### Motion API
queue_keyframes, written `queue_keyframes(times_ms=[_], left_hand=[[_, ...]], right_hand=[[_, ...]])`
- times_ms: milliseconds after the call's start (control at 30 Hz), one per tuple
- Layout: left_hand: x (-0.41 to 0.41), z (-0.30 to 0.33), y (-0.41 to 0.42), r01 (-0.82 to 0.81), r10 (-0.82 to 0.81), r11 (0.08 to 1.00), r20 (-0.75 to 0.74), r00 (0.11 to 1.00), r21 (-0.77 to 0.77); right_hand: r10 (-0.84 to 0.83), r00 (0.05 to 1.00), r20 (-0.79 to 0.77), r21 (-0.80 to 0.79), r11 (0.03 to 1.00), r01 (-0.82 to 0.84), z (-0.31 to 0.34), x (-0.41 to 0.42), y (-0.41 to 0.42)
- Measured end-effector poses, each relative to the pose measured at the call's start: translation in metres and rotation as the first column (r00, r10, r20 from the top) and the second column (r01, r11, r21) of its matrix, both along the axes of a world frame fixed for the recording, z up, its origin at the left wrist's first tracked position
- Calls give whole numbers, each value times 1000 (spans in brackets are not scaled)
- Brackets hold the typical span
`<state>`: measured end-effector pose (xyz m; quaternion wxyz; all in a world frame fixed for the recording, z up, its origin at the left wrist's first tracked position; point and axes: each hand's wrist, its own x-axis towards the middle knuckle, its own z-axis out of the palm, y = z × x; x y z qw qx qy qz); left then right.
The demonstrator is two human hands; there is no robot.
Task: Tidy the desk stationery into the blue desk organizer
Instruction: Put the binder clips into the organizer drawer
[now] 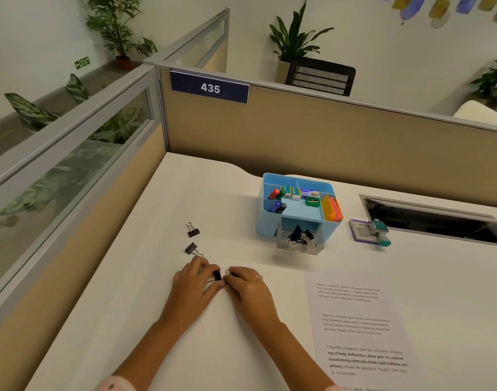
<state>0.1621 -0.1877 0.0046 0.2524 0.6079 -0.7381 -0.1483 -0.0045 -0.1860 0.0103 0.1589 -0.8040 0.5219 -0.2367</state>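
Note:
The blue desk organizer stands on the white desk, holding markers, erasers, a green sharpener and bright sticky notes. Its clear front drawer is pulled out and holds several black binder clips. Two more black binder clips lie loose on the desk, one farther off and one just beyond my left hand. My left hand and my right hand meet low on the desk, each with fingertips pinched on a black binder clip. My fingers partly hide the right hand's clip.
A printed sheet of paper lies to the right of my hands. A purple pad with a teal stamp sits right of the organizer, beside an open cable slot in the desk. Beige cubicle partitions close off the back and left.

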Motion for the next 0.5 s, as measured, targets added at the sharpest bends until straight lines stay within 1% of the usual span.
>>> queue_keyframes(times_ms=[67,100,167,233,333,400,433,467,500], left_hand=[[1,-1,1,-6,6,1000,-49,999,-2],[1,-1,1,-10,10,1000,-72,997,-4],[2,-2,1,-23,21,1000,-102,995,-17],[1,-2,1,-35,31,999,-117,993,-31],[1,0,3,-44,39,998,-140,989,-33],[1,0,5,-55,50,998,-179,983,-23],[1,1,7,-65,61,998,-213,975,-12],[0,2,10,-79,79,997,-259,963,9],[0,4,13,-94,101,995,-314,944,39]], right_hand=[[-48,998,-27,92,995,51,4,4,2],[-53,996,-74,103,993,61,7,5,2],[-27,971,-236,73,996,46,14,7,-1],[-16,935,-354,93,994,53,19,10,-4],[-50,927,-371,135,985,107,21,10,-9],[-97,956,-276,168,975,147,24,6,-10],[-154,973,-172,211,959,189,27,4,-9],[-245,969,-20,292,926,241,29,1,-8],[-360,921,150,404,872,276,31,-2,-6]])
